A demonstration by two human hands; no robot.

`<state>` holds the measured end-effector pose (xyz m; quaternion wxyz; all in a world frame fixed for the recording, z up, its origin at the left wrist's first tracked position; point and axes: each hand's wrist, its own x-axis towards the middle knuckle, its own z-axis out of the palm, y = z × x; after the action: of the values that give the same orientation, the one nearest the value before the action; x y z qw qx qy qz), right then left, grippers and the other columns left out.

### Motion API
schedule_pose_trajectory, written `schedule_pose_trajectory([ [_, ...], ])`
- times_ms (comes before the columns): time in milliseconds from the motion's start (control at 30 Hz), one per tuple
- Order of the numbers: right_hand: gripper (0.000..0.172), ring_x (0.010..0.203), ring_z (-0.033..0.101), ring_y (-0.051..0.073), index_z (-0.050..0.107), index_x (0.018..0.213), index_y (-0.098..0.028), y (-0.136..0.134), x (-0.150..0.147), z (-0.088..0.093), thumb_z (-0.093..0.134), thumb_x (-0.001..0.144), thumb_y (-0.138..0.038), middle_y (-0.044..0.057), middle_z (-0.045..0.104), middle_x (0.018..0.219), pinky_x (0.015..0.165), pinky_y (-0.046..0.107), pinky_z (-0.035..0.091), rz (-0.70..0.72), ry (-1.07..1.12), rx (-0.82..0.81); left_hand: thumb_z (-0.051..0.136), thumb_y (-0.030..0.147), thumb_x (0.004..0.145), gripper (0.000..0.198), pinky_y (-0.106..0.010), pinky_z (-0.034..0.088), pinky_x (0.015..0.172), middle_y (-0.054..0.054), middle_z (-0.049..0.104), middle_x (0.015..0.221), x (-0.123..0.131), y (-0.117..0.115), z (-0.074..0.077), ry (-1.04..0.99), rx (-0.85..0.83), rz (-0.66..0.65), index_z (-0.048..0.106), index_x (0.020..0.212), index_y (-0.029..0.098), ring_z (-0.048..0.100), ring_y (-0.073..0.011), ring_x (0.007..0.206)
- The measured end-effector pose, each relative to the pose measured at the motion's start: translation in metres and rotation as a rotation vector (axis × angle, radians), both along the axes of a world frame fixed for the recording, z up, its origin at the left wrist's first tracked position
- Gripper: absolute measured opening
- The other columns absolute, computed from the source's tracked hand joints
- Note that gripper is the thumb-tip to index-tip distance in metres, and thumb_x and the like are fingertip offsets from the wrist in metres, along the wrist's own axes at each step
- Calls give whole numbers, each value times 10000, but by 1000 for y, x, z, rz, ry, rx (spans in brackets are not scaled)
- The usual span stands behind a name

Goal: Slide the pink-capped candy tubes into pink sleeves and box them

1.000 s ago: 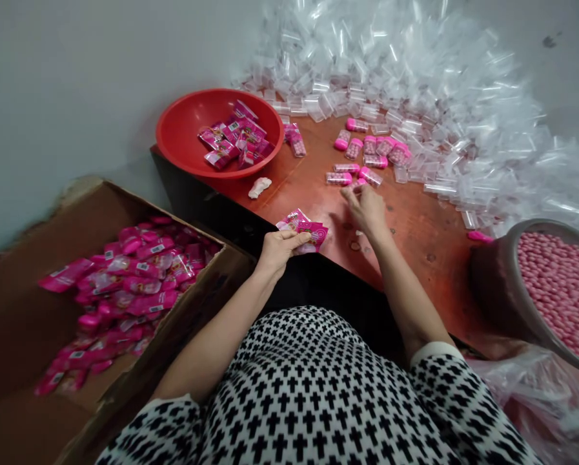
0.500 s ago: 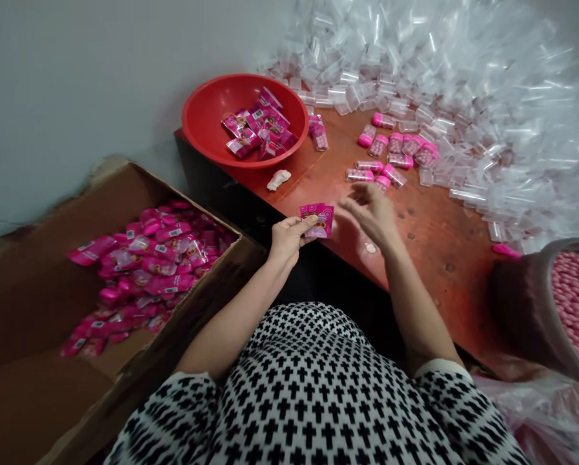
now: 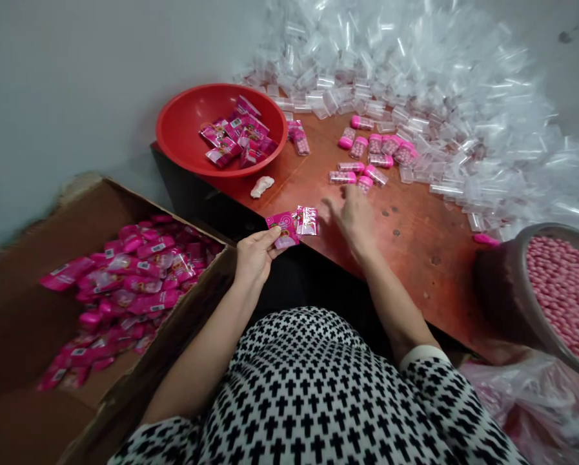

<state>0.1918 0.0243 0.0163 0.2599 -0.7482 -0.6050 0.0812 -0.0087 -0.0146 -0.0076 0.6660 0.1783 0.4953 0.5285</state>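
My left hand (image 3: 254, 253) pinches a flat pink printed packet (image 3: 280, 227) just past the near edge of the red-brown table (image 3: 415, 232). A second, partly clear packet (image 3: 306, 219) sits right beside it; I cannot tell whether it rests on the table or is held. My right hand (image 3: 352, 216) hovers low over the table just right of that packet, fingers stretched out and slightly blurred, with nothing visible in it. Several small tubes with pink caps (image 3: 366, 155), filled with pink candy, lie just beyond my right hand.
A red bowl (image 3: 182, 132) of pink packets sits at the table's far left, with a white lump (image 3: 261, 186) beside it. Clear empty tubes (image 3: 415, 64) are heaped along the back and right. A bucket of pink candies (image 3: 560, 290) stands at right. A cardboard box (image 3: 32, 232) of packets stands at left.
My right hand has drawn back from the capped tubes toward the packets. My left hand shifted slightly left with its packet, and a partly clear packet now shows beside it.
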Motion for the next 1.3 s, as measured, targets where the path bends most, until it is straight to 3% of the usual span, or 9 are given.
schedule_pose_trajectory([
  [133,541,1039,582,365,580,1090,-46,23,38,9,520,841,-523,257,609,1069,868,509,419,-329,-94,-132,789,187,627,169,-252,558,577,-54,686,655,10,0,5,-60,-72,8,651,659,94,643,-123,570],
  [233,568,1060,585,412,615,1048,-22,39,59,7,580,781,-522,294,614,1098,871,524,429,-347,-90,-270,812,197,603,211,-238,549,559,-29,657,602,17,0,11,-119,-111,10,624,623,104,624,-111,548],
  [333,460,1036,604,392,634,959,-75,39,66,2,614,739,-479,261,653,1045,861,510,447,-308,-26,-236,836,221,579,292,-220,534,546,4,614,552,21,0,14,-158,-143,24,561,573,123,588,-89,516],
  [433,362,811,665,277,575,937,-152,14,54,1,599,761,-467,141,694,848,732,426,510,-209,256,-99,812,220,625,274,-233,545,594,9,620,584,25,1,16,-221,-149,66,556,595,129,590,-83,535],
  [533,350,454,572,147,483,927,-208,-32,26,3,605,769,-496,-6,631,627,450,271,463,-75,750,-60,738,158,712,151,-258,560,696,-1,650,654,29,4,16,-314,-149,133,601,658,121,621,-86,598],
  [667,359,462,604,106,454,925,-220,-89,-18,6,663,750,-454,-43,648,651,430,206,489,84,1124,-99,643,83,781,57,-262,559,746,-19,677,718,38,6,15,-410,-145,169,635,731,110,656,-98,672],
  [867,362,471,628,100,460,977,-201,-116,-52,6,657,776,-429,-54,659,653,449,204,538,85,1195,-88,629,146,819,98,-213,543,634,-23,675,695,46,3,18,-466,-143,176,631,727,112,647,-101,620],
  [1067,341,443,605,87,460,967,-204,-117,-54,2,644,789,-429,-66,648,634,419,187,520,75,1177,-71,625,163,828,81,-219,532,635,-25,681,715,52,-3,21,-497,-111,136,636,761,118,642,-101,624],
  [1300,326,450,612,89,452,973,-205,-123,-53,5,651,796,-393,-54,664,659,423,191,527,44,1115,29,739,205,726,147,-246,535,647,-25,678,735,55,-4,16,-438,-91,135,626,765,119,644,-110,630],
])
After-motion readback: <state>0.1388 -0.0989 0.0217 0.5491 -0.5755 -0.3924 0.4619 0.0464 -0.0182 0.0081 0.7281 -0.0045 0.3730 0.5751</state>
